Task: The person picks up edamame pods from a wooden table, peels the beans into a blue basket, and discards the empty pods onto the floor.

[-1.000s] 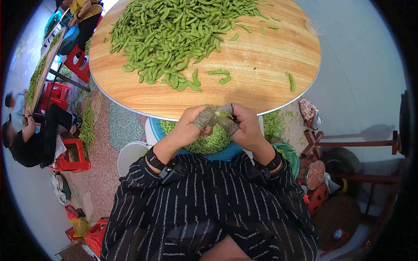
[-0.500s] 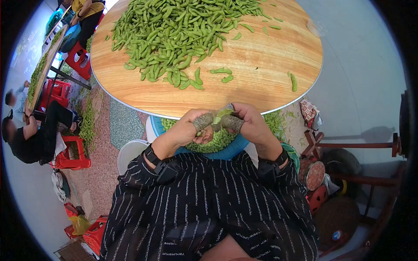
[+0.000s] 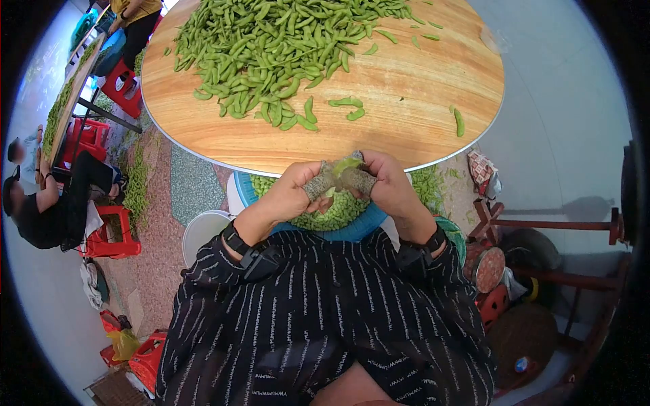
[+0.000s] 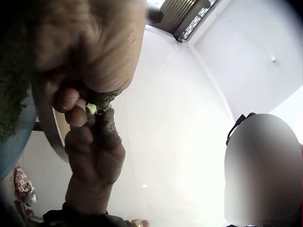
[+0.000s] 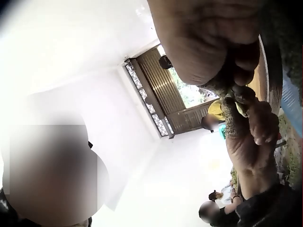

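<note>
Over a blue basin [image 3: 369, 222] of shelled green beans [image 3: 332, 216], both hands meet at the near edge of the round wooden table [image 3: 413, 108]. Between their fingertips they pinch a green bean pod [image 3: 347, 164]; a bit of the pod [image 4: 92, 109] shows in the left wrist view. My left hand [image 3: 290, 194] grips from the left, my right hand [image 3: 394, 188] from the right. Grey knitted sleeves cover the thumbs and some fingers. A large heap of unshelled pods [image 3: 264, 54] lies on the table, with several loose pods [image 3: 346, 102] nearer me.
A white bucket [image 3: 203, 237] stands on the floor at left, a green basket [image 3: 452, 237] at right. Wooden stool frames [image 3: 548, 223] are by the right wall. Other people sit at a second table [image 3: 68, 101] on the left, among red stools [image 3: 118, 233].
The hands stay together and have shifted slightly upward in the head view. The pod has turned between the fingers, and more of its bright green shell shows than a second ago.
</note>
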A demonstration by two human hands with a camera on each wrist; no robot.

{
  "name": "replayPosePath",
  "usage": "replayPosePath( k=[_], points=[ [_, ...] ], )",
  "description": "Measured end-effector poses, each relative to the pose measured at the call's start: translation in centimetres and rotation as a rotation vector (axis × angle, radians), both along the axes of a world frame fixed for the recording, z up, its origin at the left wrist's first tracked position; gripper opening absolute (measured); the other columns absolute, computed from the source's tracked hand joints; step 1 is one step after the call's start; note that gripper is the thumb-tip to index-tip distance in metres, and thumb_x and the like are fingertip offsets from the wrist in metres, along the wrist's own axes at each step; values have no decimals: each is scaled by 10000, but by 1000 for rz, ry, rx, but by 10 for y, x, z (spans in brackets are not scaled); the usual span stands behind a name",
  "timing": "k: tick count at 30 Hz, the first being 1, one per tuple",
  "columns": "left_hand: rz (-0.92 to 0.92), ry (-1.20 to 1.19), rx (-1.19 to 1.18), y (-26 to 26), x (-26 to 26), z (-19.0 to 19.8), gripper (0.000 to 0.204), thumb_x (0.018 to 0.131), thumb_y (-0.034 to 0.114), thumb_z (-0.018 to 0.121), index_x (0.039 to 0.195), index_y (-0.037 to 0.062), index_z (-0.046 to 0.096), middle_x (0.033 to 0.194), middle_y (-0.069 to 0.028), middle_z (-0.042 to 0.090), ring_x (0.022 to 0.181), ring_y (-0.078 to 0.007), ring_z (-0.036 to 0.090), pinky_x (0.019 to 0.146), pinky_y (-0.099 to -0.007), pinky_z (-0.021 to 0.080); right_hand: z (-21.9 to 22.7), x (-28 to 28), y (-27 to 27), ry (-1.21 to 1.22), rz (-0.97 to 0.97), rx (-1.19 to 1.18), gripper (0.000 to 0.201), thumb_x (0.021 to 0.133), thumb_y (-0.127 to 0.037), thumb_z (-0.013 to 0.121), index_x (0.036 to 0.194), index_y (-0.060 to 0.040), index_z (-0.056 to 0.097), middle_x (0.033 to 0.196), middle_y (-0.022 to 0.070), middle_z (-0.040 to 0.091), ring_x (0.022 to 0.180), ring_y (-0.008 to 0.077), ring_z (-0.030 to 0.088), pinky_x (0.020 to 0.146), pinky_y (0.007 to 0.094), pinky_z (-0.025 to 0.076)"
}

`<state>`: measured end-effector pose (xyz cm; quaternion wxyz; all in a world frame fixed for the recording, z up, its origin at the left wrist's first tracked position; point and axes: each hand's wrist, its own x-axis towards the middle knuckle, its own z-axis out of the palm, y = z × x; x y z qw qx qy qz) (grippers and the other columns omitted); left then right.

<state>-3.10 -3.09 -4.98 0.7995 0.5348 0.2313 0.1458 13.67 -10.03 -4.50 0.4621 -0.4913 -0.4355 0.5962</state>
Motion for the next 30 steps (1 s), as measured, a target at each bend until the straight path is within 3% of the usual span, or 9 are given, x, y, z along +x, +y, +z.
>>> replayPosePath(
  k=[6, 9, 11, 16, 18, 21, 25, 29, 30],
  points=[
    [-100, 89, 107, 2, -9, 0, 218, 778, -15, 437, 973, 37, 519, 686, 10, 490, 597, -78, 474, 567, -212, 404, -9, -4, -6, -1, -123, 208, 113, 793, -96, 550, 882, -29, 566, 701, -42, 524, 629, 40, 452, 552, 198, 375],
    [-241, 7, 431, 5, -14, -1, 208, 748, 18, 552, 956, 34, 543, 832, -54, 559, 754, -158, 533, 666, -260, 418, -9, 21, -25, -113, -196, 96, 143, 788, -134, 560, 878, -23, 568, 710, -28, 531, 633, 74, 466, 563, 228, 394],
    [-419, -12, 674, 9, -14, 5, 236, 706, 90, 631, 927, 37, 569, 972, -94, 569, 888, -225, 543, 764, -325, 421, -10, 48, -49, -294, -240, 104, 159, 781, -140, 572, 877, -14, 566, 686, 1, 531, 624, 75, 462, 550, 227, 390],
    [-460, -220, 1030, 25, 2, 36, 274, 698, 113, 641, 954, 47, 570, 1031, -113, 567, 897, -243, 555, 761, -325, 433, -79, 125, -144, -1254, -280, -320, 282, 664, -84, 611, 907, 31, 526, 756, 224, 562, 714, 352, 556, 623, 396, 436],
    [-416, -25, 890, 37, 12, 48, 223, 718, 95, 614, 931, 43, 575, 916, -108, 601, 813, -239, 579, 714, -305, 449, -126, 149, -188, -1360, -286, -489, 251, 655, -84, 592, 863, 39, 525, 775, 247, 555, 748, 404, 531, 651, 439, 423],
    [-58, 100, 1218, 69, 48, 51, 103, 767, 88, 546, 828, 8, 571, 716, -130, 575, 654, -279, 562, 606, -315, 442, -170, 154, -224, -1347, -298, -563, 193, 642, -77, 577, 788, 41, 535, 741, 252, 552, 743, 419, 524, 652, 462, 419],
    [150, 668, 1404, 127, 106, 36, 260, 755, 256, 563, 748, -4, 563, 717, -184, 567, 660, -341, 553, 572, -391, 430, -187, 129, -224, -1280, -417, -516, 119, 651, -69, 553, 694, 41, 536, 690, 254, 544, 708, 417, 531, 621, 453, 418],
    [218, 818, 1576, 148, 139, 16, 259, 679, 249, 617, 709, -7, 590, 735, -177, 592, 688, -326, 581, 599, -393, 466, -188, 117, -214, -1143, -474, -427, 114, 656, -73, 550, 695, 31, 527, 651, 238, 535, 630, 371, 543, 575, 413, 413],
    [225, 815, 1585, 149, 142, 15, 259, 679, 249, 617, 709, -7, 590, 735, -177, 592, 688, -326, 581, 599, -393, 466, -181, 115, -210, -1104, -499, -407, 112, 672, -77, 555, 696, 28, 524, 609, 200, 521, 583, 308, 529, 543, 378, 401]
  ],
)
